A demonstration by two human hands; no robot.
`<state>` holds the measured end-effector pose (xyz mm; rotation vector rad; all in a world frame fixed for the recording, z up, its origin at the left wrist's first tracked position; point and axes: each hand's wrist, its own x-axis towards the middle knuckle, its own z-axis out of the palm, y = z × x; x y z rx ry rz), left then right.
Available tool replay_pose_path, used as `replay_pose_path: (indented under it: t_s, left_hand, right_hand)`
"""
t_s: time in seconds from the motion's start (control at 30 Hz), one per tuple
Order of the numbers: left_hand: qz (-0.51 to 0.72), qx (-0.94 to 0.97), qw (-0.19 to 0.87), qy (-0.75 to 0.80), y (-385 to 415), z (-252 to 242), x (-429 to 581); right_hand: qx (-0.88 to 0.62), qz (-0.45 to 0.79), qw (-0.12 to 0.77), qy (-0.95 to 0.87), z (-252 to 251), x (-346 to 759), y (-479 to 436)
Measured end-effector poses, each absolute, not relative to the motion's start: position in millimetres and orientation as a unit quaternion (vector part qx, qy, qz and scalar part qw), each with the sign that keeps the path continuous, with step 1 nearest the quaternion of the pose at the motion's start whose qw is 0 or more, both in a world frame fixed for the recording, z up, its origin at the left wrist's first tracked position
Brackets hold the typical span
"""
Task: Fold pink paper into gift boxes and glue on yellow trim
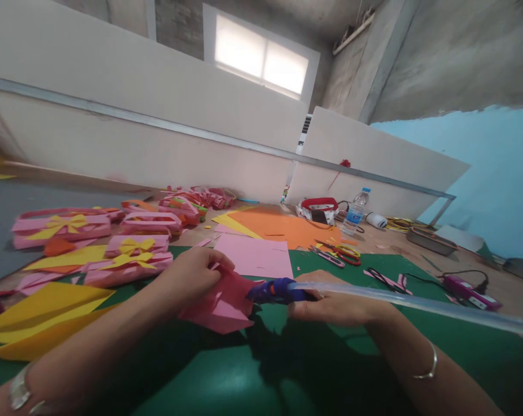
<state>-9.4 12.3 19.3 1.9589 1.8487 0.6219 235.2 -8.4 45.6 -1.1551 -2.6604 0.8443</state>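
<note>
Note folded pink paper (pixel 227 303) over green mat (pixel 209 375), between the two hands; take as landmark for all places below. Cannot tell for certain whether resting on mat or lifted clear. Read long axis as uncertain, owing to folds and foreshortening; see flaps tilted, not flat. Find left hand (pixel 201 268) at paper's upper left, in direct contact, thumb and fingers pinched together on its edge; hence nearer of the two. Find right hand (pixel 328 303) to right of paper, apart from it, fingers wrapped about rear of blue glue gun (pixel 272 290), with finger position on trigger hidden. Judge key relation as gun nose to paper's right edge: nose pointing leftward, straight at paper, long axis running roughly crosswise. Cannot tell touching from just beside. See clear glue stick (pixel 395 297) trailing from gun's rear, farther right of paper. Farther out: just beyond paper, flat pink sheet (pixel 261 257); beyond and to right, scissors (pixel 350 252); to left, yellow folded paper (pixel 49 312); beyond and to left, pink bags with yellow bows (pixel 134 260).
</note>
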Motion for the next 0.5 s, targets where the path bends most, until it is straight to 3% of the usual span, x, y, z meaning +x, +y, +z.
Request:
replay_pose_path:
  t_s: [0.5]
  left_hand:
    - [0.28,0.657,0.244,0.656,13.5,22.7,-10.9]
  right_hand:
    - [-0.35,0.274,0.098,-0.89,44.6,240.2,-2.4]
